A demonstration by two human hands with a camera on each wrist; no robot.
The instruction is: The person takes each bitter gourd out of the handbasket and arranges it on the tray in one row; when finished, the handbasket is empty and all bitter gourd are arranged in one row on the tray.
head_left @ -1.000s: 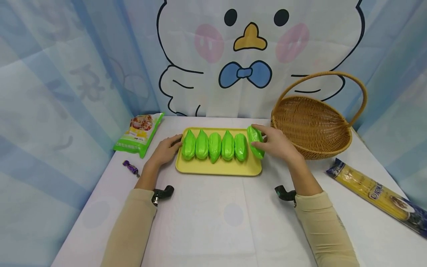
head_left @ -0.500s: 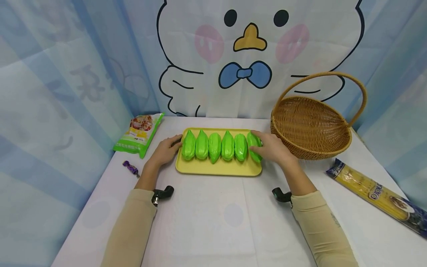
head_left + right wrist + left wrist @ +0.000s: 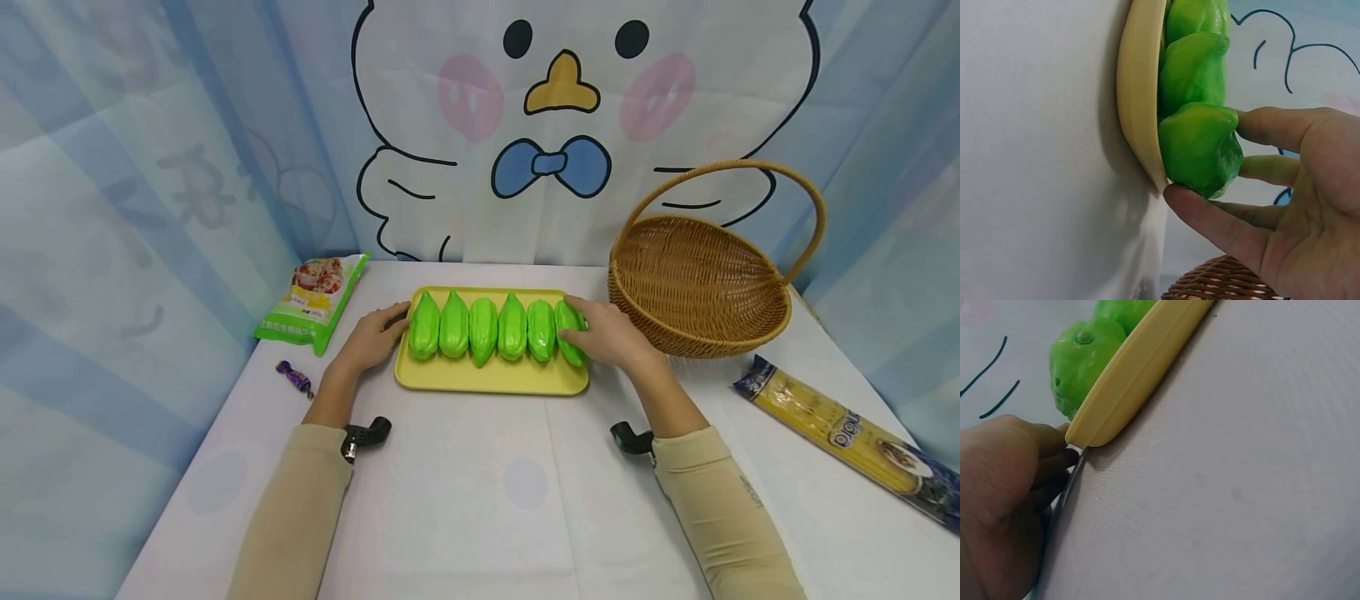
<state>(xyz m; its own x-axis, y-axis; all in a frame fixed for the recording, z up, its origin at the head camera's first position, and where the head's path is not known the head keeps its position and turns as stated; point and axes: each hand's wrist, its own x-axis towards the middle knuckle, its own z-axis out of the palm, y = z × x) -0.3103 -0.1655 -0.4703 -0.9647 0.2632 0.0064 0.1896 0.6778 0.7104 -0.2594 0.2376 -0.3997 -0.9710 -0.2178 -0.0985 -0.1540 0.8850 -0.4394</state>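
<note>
Several glossy green ridged toy vegetables (image 3: 483, 332), long and pointed, lie side by side in a row on a yellow tray (image 3: 487, 380). At the row's right end, my right hand (image 3: 617, 335) holds the last green toy vegetable (image 3: 1197, 150) between thumb and fingers. The right wrist view shows it lying against its neighbour, over the tray's end. My left hand (image 3: 370, 338) rests at the tray's left edge, its fingertips touching the rim (image 3: 1088, 428) in the left wrist view. Some of those fingers are hidden behind the hand.
A wicker basket (image 3: 697, 287) with a tall handle stands right of the tray, close behind my right hand. A yellow and blue noodle packet (image 3: 847, 437) lies at the right. At the left are a green food bag (image 3: 311, 300) and a purple wrapped candy (image 3: 295, 377).
My right hand has moved slightly left and down with its green toy vegetable, which now lies in line with the row on the tray. My left hand has stayed at the tray edge.
</note>
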